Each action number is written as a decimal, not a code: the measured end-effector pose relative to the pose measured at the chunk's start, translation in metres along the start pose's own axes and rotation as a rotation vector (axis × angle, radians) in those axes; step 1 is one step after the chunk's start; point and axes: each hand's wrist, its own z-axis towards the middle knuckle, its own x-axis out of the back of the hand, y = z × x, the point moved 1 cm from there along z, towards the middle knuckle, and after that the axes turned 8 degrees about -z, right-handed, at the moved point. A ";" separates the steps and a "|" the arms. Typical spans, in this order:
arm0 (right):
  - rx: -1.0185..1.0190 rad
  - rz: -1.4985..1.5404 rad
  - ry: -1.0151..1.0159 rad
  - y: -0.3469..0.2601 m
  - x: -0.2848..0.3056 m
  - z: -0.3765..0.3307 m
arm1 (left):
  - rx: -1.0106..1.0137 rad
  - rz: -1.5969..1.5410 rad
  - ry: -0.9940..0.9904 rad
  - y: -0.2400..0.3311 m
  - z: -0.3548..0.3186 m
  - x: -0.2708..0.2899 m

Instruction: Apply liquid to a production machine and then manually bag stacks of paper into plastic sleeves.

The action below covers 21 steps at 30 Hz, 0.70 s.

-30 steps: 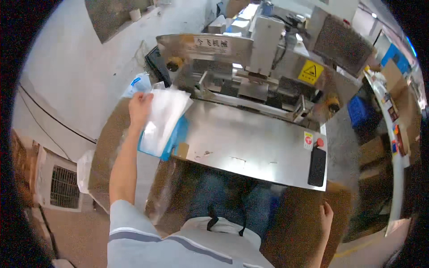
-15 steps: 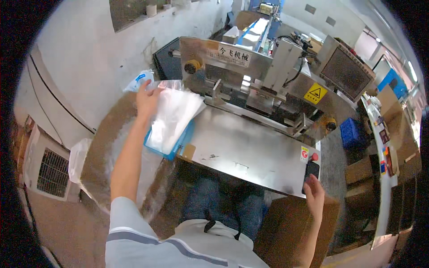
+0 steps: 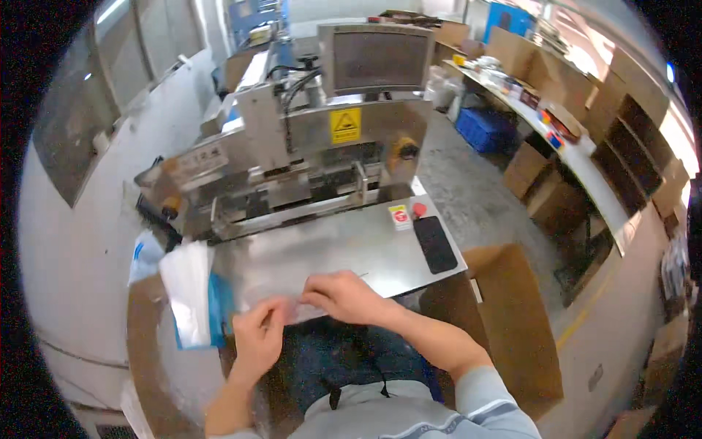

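A clear plastic bag (image 3: 281,289) lies flat at the front edge of the steel machine table (image 3: 365,245). My left hand (image 3: 257,338) pinches its near left edge. My right hand (image 3: 344,296) grips the bag's near edge further right. Left of my left hand a stack of white and clear bags (image 3: 188,293) rests on a blue tray (image 3: 219,304).
A steel packing machine (image 3: 292,157) with a yellow warning sticker and a monitor (image 3: 373,58) stands behind the table. A black phone (image 3: 434,244) and a red button (image 3: 419,210) sit at the table's right. An open cardboard box (image 3: 512,322) stands to my right.
My left hand left the bag stack and came to the table's front edge. My right hand rose from beside the phone. Both now hold a clear bag. The view turned right.
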 end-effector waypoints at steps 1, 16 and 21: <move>0.040 -0.106 0.063 0.001 -0.002 -0.008 | 0.096 -0.063 0.006 -0.008 -0.005 -0.002; 0.376 -0.245 0.096 0.030 -0.023 -0.048 | 0.090 0.302 -0.633 -0.007 0.009 -0.034; 0.217 -0.193 -0.026 0.055 -0.013 -0.040 | 0.000 0.344 -0.726 -0.049 0.019 -0.018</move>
